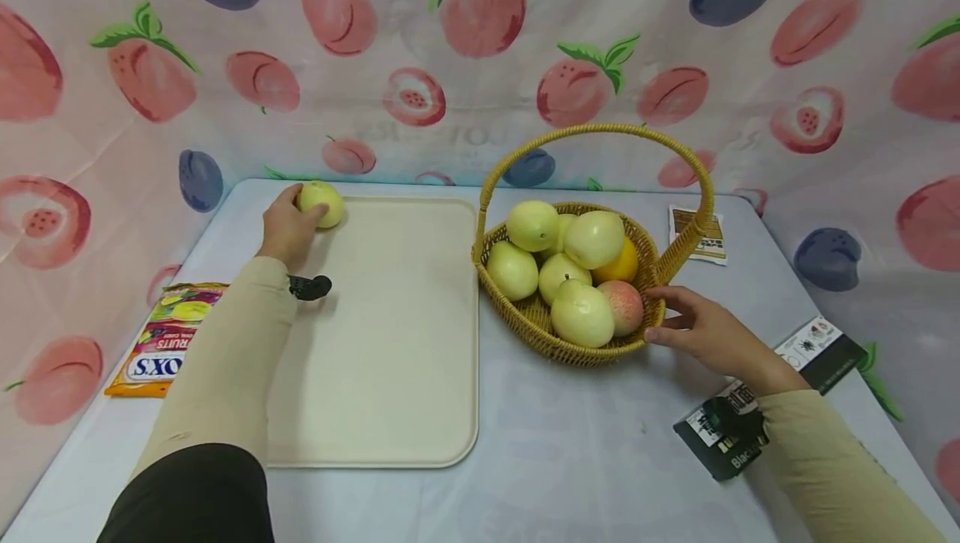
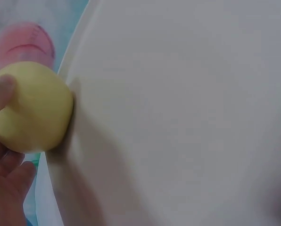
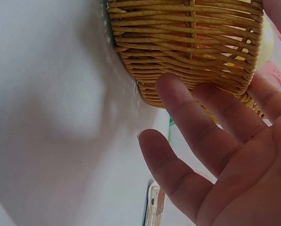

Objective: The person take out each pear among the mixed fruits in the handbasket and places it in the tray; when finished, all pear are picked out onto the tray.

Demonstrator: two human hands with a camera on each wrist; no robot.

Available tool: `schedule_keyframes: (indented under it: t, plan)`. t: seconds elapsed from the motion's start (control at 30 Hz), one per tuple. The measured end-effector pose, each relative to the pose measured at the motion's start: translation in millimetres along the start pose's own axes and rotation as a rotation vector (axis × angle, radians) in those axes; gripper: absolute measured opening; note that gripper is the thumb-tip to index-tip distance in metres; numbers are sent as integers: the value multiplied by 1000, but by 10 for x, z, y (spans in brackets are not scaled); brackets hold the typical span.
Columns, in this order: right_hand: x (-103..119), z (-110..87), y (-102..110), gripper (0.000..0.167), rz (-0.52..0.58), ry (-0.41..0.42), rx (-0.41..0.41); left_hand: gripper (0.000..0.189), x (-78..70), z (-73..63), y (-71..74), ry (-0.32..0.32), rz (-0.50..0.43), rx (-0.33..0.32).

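Note:
My left hand grips a round yellow-green pear at the far left corner of a cream tray. In the left wrist view, the pear sits against the tray's edge, with fingertips curled round its side. My right hand holds the near right rim of a woven basket by thumb and forefinger. The other fingers are spread along its outer wall in the right wrist view. Several pale green pears, a peach and an orange-yellow fruit lie in the basket.
A colourful candy bag lies left of the tray, partly under my left forearm. A small packet lies behind the basket at right. A black box is beneath my right wrist. The basket's tall handle arches over the fruit.

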State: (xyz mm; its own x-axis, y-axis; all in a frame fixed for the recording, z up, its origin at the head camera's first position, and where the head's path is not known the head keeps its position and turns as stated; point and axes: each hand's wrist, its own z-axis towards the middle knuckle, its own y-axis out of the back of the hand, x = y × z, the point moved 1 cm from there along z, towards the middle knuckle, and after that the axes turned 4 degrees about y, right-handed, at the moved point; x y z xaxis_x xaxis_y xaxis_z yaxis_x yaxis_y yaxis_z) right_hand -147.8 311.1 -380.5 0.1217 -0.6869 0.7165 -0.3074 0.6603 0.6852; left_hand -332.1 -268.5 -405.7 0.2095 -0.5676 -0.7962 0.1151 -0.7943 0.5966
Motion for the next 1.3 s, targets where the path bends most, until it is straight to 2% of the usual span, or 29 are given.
schedule_keyframes:
  t: [0.4, 1.0, 1.3]
  plan:
    - [0, -5, 0, 67, -5, 9, -8, 68, -58, 17, -16, 38, -44, -36]
    - [3, 11, -9, 67, 8, 20, -13, 58, -106, 60, -72, 0, -20, -129]
    - [-6, -1, -10, 68, 3, 11, -17, 62, -125, 27, -43, 25, -45, -66]
